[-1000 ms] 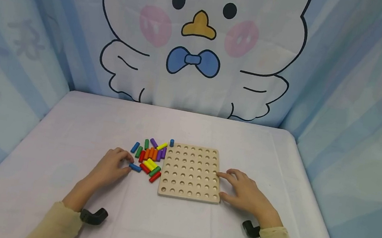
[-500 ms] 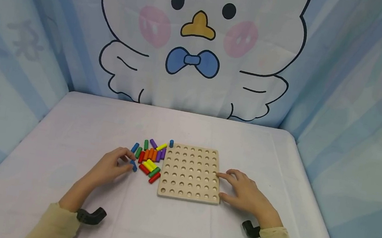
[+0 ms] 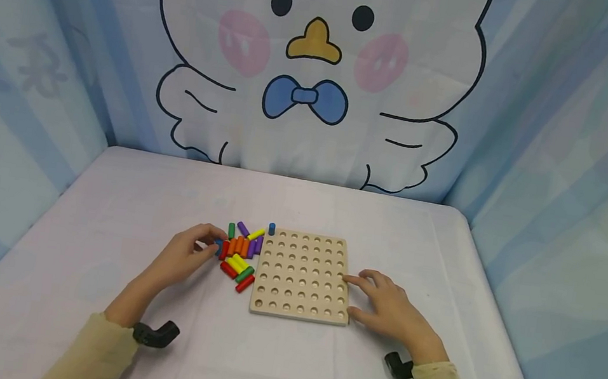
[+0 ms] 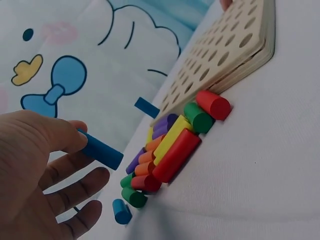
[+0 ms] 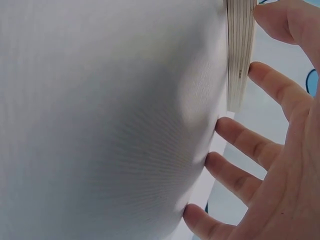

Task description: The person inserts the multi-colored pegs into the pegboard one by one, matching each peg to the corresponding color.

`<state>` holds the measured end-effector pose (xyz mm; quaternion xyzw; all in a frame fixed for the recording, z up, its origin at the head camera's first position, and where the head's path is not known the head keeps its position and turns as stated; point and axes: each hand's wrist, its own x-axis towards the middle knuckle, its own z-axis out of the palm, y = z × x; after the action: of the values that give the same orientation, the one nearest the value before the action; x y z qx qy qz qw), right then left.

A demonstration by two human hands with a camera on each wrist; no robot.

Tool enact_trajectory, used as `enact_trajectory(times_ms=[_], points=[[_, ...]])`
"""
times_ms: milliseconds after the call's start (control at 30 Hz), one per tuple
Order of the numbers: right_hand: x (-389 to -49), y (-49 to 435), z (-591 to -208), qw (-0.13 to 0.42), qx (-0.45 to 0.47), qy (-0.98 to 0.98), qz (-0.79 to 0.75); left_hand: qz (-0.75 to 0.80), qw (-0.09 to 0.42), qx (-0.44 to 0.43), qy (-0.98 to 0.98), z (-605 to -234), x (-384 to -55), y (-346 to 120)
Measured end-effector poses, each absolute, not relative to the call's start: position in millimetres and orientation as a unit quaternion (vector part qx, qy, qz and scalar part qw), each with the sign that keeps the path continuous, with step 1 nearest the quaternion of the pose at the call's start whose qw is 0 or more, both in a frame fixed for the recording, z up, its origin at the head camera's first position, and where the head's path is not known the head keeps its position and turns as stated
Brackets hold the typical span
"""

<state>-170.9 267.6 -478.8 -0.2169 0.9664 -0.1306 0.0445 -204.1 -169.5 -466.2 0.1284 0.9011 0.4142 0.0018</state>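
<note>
My left hand (image 3: 184, 255) pinches a blue peg (image 4: 101, 150) between thumb and index finger, at the left side of the peg pile; the other fingers are spread below it. Beside it lie several loose pegs, among them a red peg (image 4: 176, 156), a yellow peg (image 3: 241, 260) and an orange peg (image 3: 239, 245). A wooden pegboard (image 3: 297, 309) with rows of round holes lies right of the pile. One blue peg (image 3: 272, 229) stands upright in its far left corner hole. My right hand (image 3: 389, 304) touches the board's right edge with thumb and index fingertip, its fingers spread.
A white cloth covers the table (image 3: 281, 366). Behind it hangs a curtain (image 3: 310, 145) printed with a cartoon bird, and blue patterned curtains close off both sides. Another blue peg (image 4: 121, 211) lies on the cloth at the pile's edge.
My left hand has turned the blue peg from lying flat, pinched it, and moved slightly away from me and to the right. The right hand and the board have stayed in place.
</note>
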Motion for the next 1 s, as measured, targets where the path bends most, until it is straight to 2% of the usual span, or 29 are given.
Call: enact_trajectory(times_ms=[367, 1000], points=[[-167.9, 266.4, -477.7, 0.054, -0.207, 0.967, -0.135, 0.434, -0.029, 0.099, 0.895, -463.8, -216.3, -151.3], [-167.7, 266.1, -481.7, 0.049, -0.206, 0.968, -0.137, 0.445, -0.046, 0.096, 0.889, -454.2, -237.6, -115.5]])
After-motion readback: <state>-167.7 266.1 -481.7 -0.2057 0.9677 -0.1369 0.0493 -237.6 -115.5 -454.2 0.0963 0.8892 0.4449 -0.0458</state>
